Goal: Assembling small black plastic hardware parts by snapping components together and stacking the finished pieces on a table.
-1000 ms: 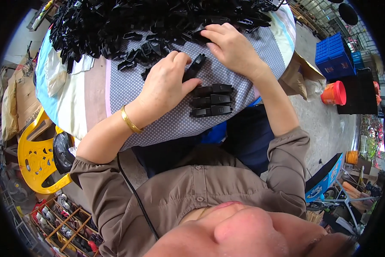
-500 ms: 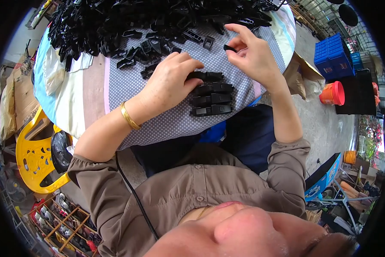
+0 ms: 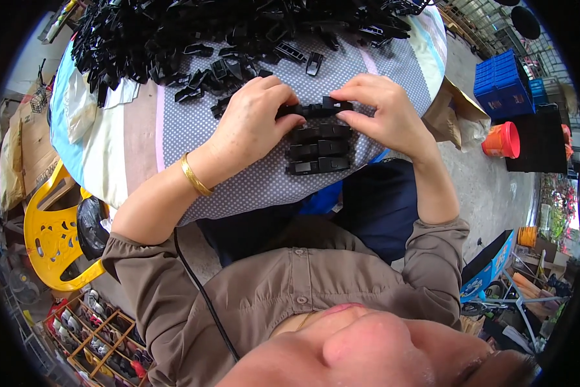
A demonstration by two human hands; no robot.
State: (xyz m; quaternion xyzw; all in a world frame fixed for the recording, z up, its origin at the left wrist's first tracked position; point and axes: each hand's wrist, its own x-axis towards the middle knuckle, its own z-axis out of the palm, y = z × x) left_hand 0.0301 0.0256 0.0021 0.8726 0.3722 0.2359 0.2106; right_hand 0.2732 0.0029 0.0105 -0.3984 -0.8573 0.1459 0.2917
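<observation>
Two hands (image 3: 315, 119) pinching long black plastic clip (image 3: 315, 109).

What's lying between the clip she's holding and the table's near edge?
In the head view, three black clips lie stacked in a row on the dotted cloth, just below the held clip; then bare cloth.

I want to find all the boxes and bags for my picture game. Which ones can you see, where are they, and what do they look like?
Blue crates: stacked on the floor at upper right, boxy with ribbed sides.
Cardboard box: beside the table's right edge, brown, flaps open.
Blue box: on the floor at lower right, flat, blue with a pale end.
Orange bucket: below the crates, round, red rim.
Clear bag: on the table's left side, crumpled.
</observation>
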